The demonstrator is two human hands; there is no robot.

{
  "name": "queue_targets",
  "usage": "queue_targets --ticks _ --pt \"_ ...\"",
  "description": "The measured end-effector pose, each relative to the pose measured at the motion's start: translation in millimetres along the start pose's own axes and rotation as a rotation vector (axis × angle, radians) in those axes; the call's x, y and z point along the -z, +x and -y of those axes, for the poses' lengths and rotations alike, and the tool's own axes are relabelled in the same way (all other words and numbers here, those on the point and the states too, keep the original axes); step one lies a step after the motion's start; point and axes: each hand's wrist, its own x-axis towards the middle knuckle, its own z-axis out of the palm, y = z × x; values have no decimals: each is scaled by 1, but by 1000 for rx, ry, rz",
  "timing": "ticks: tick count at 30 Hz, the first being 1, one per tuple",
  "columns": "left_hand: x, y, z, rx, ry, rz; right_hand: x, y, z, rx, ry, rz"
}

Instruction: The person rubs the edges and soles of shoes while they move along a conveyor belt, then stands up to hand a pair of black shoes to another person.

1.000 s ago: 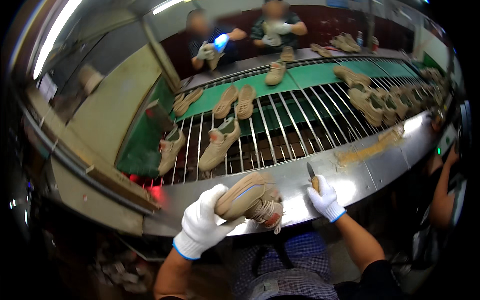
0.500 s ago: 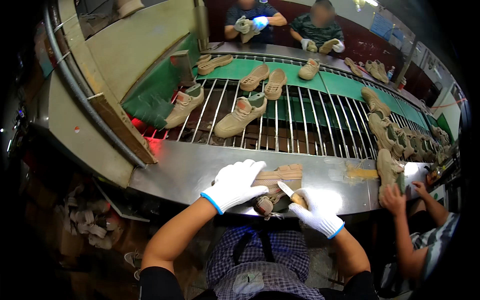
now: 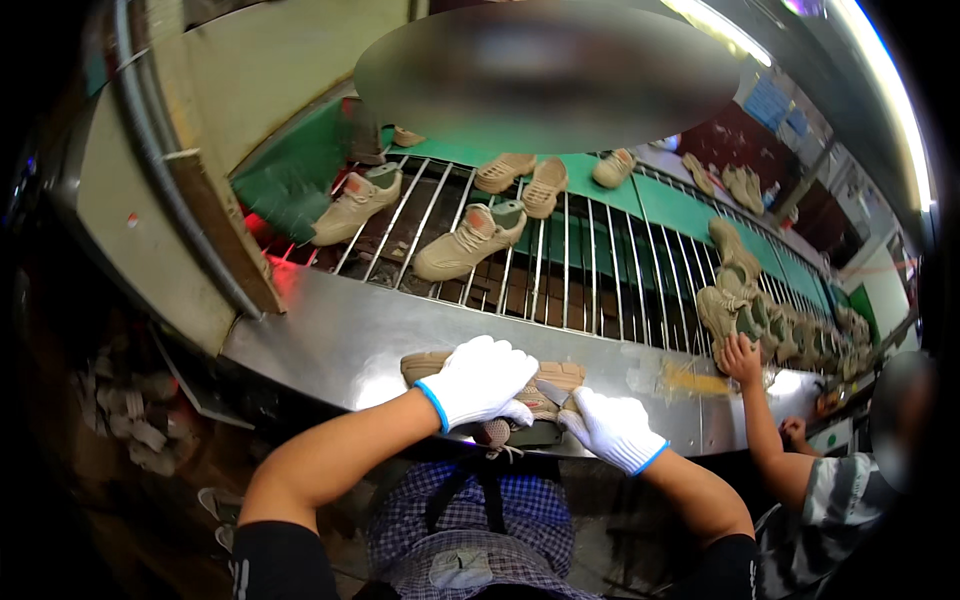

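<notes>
A tan shoe (image 3: 545,385) is held sole-up on the steel ledge (image 3: 330,345), at six o'clock of the frame. It is pressed down under the gloved left hand (image 3: 480,380), fingers curled over it. A small blade (image 3: 552,392) is gripped in the gloved right hand (image 3: 612,428) against the sole. At twelve o'clock, more shoes (image 3: 470,240) are carried on a roller conveyor (image 3: 600,270); at three o'clock, another person's hand (image 3: 742,358) is laid on a shoe.

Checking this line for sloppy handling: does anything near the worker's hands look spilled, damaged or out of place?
One thing stands out: a yellowish smear on the steel ledge, right of the right hand, looks like spilled residue. The tan shoe under the left hand lies sole up, but looks undamaged.
</notes>
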Motion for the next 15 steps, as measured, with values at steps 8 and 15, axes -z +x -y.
queue_targets --ticks 8,15 --pt "12 -57 35 118 -233 -459 -25 -10 -56 -325 225 -360" --pt "-82 -86 46 492 -632 -967 -64 -14 -82 -352 38 -610"
